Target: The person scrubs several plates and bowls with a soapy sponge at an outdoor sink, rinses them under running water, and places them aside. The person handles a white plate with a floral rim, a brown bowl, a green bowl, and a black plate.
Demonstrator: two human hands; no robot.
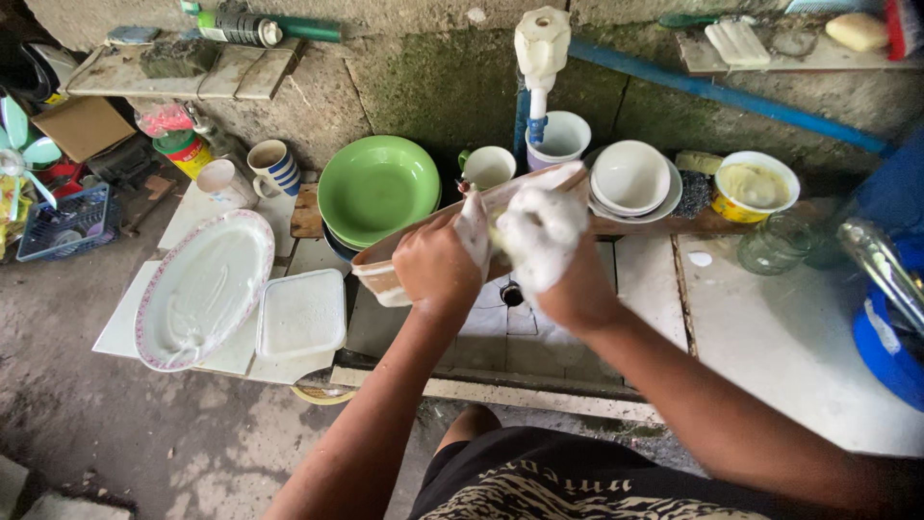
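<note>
Evidently, the tub [462, 236] was gripped by the left hand [435, 265] and being scrubbed by the soapy, clenched right hand [541, 236]; rinsing was needed next.

Green bowl [377, 188], blue-striped mug [274, 166]
</note>
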